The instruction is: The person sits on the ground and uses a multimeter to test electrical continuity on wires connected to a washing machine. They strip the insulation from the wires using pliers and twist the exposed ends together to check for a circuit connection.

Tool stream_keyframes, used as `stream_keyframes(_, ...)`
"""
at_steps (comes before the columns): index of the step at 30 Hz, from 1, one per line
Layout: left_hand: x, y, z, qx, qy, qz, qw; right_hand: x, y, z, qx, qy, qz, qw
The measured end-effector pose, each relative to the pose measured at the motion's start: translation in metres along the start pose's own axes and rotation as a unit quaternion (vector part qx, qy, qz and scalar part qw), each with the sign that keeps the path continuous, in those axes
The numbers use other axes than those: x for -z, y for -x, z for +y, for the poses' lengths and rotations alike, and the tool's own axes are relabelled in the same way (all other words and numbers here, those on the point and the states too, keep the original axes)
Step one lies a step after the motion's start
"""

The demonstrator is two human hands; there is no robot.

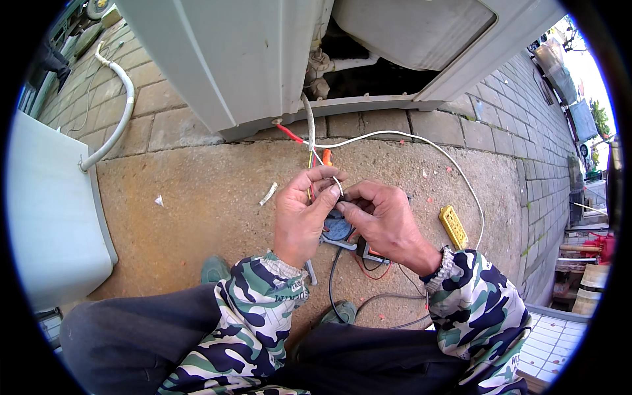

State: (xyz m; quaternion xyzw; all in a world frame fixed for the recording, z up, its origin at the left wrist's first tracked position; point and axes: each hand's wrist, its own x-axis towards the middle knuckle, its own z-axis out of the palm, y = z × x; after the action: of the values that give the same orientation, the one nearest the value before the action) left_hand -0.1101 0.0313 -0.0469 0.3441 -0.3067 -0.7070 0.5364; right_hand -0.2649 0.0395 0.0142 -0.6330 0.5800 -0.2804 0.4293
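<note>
Off-white cabinet (230,59) stands ahead; before it I watch the left hand (299,217) and right hand (388,216) nearly touching, fingertips pinched together — the left on a slim white wire (340,186) slanting down toward the right hand, which nips a small black piece (342,198).

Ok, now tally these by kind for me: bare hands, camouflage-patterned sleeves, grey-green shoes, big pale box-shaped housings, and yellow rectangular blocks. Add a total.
Bare hands: 2, left hand and right hand
Camouflage-patterned sleeves: 2
Grey-green shoes: 2, partly hidden
Big pale box-shaped housings: 2
Yellow rectangular block: 1
Total: 9
</note>
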Motion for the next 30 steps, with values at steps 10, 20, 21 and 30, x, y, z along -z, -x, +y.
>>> stream_keyframes(10, 0.018, -0.004, 0.003, 0.037, 0.002, 0.015, 0.999, 0.014, -0.006, 0.016, -0.148, -0.347, -0.074, 0.923)
stream_keyframes(20, 0.022, -0.002, 0.011, 0.024, 0.013, -0.061, 0.998, 0.006, -0.007, 0.019, -0.148, -0.280, -0.064, 0.946)
stream_keyframes(21, 0.018, -0.003, 0.013, 0.019, 0.004, -0.061, 0.998, 0.006, -0.007, 0.020, -0.144, -0.275, -0.060, 0.949)
stream_keyframes(30, 0.019, -0.005, 0.007, 0.032, -0.136, -0.068, 0.988, 0.007, -0.004, 0.018, -0.133, -0.294, -0.046, 0.945)
